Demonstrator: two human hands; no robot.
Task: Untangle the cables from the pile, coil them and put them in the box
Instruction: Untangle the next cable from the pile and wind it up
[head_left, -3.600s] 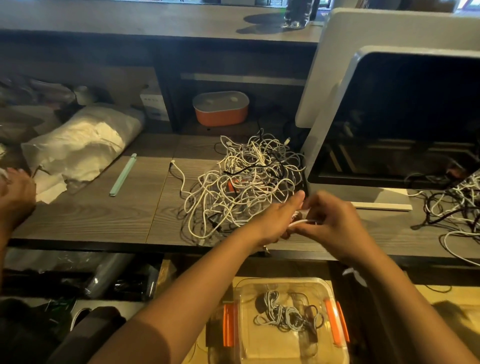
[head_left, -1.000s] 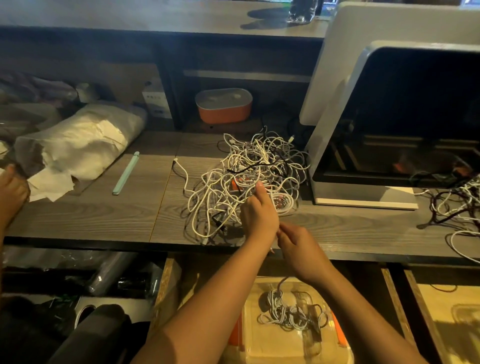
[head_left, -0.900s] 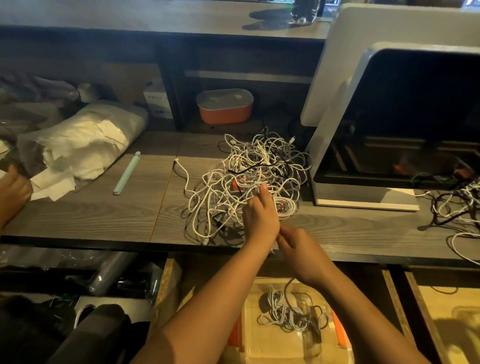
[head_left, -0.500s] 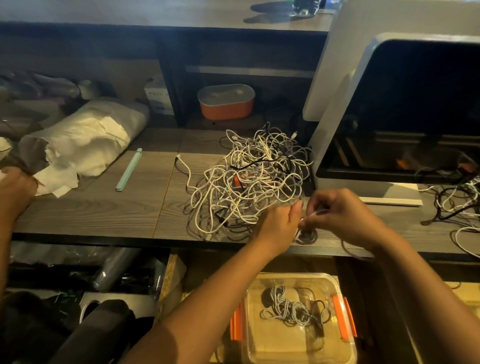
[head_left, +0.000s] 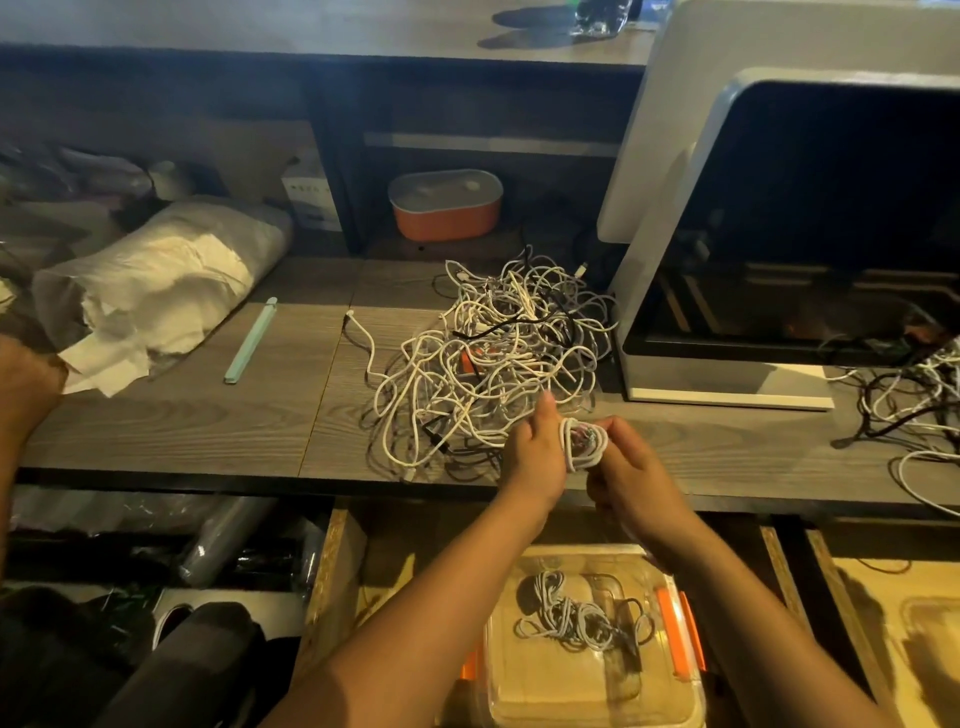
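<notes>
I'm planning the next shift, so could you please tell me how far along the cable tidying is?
Done: a few coiled cables lie in the clear box. In hand: the left hand and right hand hold a small white coil. Left: the big tangled pile on the table.

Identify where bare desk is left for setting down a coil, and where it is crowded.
Free: wood between the green stick and the cable pile; the strip before the monitor base, right of the coiled cable. Crowded: pile against monitor, second tangle at right, white bundle at left.
</notes>
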